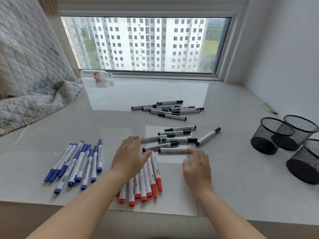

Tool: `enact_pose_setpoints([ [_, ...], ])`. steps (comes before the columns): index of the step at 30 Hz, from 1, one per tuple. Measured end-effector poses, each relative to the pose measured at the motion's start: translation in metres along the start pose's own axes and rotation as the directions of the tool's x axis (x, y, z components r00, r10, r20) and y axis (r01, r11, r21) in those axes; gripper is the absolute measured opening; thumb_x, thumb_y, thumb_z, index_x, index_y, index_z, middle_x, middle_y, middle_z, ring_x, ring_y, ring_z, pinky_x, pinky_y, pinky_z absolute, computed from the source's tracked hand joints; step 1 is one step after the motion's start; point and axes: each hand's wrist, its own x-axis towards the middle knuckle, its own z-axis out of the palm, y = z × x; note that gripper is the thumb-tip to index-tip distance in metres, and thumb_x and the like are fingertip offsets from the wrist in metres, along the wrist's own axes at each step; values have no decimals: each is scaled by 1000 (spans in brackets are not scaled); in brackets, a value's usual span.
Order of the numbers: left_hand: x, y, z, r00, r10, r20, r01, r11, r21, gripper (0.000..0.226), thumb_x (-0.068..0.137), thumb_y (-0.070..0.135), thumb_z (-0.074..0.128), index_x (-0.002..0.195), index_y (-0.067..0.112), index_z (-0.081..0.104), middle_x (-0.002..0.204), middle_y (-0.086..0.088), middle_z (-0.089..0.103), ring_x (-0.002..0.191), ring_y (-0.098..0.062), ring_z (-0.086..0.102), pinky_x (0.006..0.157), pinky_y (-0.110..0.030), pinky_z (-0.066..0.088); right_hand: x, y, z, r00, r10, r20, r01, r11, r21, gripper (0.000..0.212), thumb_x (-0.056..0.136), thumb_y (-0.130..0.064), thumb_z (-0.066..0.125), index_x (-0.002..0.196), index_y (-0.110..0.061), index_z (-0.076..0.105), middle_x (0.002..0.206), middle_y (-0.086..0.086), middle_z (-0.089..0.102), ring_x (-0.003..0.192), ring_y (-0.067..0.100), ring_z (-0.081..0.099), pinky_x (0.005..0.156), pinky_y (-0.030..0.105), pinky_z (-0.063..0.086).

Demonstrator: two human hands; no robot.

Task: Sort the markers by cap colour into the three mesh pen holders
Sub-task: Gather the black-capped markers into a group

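My hands hover, fingers loose, holding nothing: left hand over red markers, right hand near black markers. Blue markers lie left. The glossy window-ledge surface carries three holders, right. A quilt sits far left.

A: So where's everything sitting?

B: Blue-capped markers fanned out flat on the left, red-capped markers side by side in the middle, caps toward the near edge. Black-capped markers come in two loose piles: a near pile and a far pile.

A: And the holders?

B: Three black mesh pen holders clustered upright on the right, nothing visible inside.
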Motion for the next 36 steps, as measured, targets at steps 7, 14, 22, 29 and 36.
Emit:
enact_pose_setpoints([
  [7,56,43,34,967,60,246,-119,965,232,89,73,76,46,144,28,21,147,0,28,136,-22,24,113,-41,23,67,52,-19,977,191,-90,-201,972,-120,34,89,-17,49,122,-19,53,122,8,50,115,26,41,93,34,31],
  [14,90,52,67,959,10,284,-75,973,219,94,65,83,45,141,34,20,143,2,18,134,-22,20,110,-40,21,126,67,-15,956,289,-40,-287,904,-316,34,96,-39,34,117,-29,59,122,8,46,115,28,40,95,37,30],
  [22,115,64,94,986,44,161,-65,990,126,78,72,78,41,136,38,23,133,6,20,127,-18,19,104,-38,22,145,80,-22,964,254,-74,-265,922,-281,24,83,-25,49,105,-19,59,111,10,51,105,28,48,87,34,33],
  [29,123,72,98,993,-14,113,3,995,96,68,70,75,48,117,28,34,119,2,30,116,-19,28,94,-37,30,151,78,-38,940,340,7,-332,922,-202,47,80,-18,57,122,-8,39,116,14,55,103,33,54,79,33,41],
  [36,139,74,89,968,-137,209,156,985,-78,52,88,53,45,130,24,36,132,-6,35,123,-26,31,101,-39,29,142,50,-28,914,380,144,-380,925,-28,14,89,-16,42,77,-10,46,86,10,53,76,27,46,65,29,34],
])
